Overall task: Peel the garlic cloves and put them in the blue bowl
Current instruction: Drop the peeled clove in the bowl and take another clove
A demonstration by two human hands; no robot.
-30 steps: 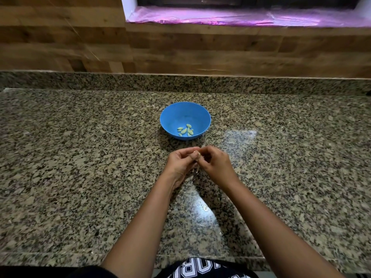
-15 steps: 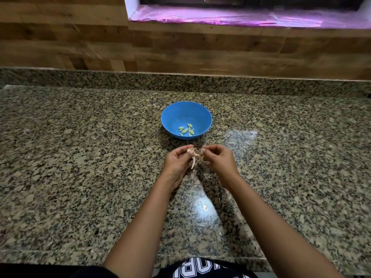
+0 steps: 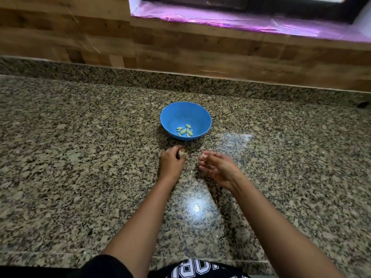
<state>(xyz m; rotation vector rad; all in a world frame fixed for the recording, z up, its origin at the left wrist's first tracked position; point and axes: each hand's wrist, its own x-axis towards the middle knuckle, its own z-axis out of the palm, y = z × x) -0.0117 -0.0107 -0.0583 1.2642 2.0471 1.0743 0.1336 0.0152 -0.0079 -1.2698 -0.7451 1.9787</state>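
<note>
I see a granite worktop (image 3: 80, 157) below a wood wall (image 3: 80, 37). The hands have parted: left grip (image 3: 171, 161) clamps a garlic clove (image 3: 181, 153), right grip (image 3: 218, 167) pinches a peel scrap (image 3: 202, 156).

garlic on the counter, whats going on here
A person is peeling garlic at a granite counter. The left hand grips a garlic piece just in front of the blue bowl, which already holds several peeled cloves. The right hand, held apart from the left, pinches a small pale bit at its fingertips; whether that is clove or skin is unclear.
</note>
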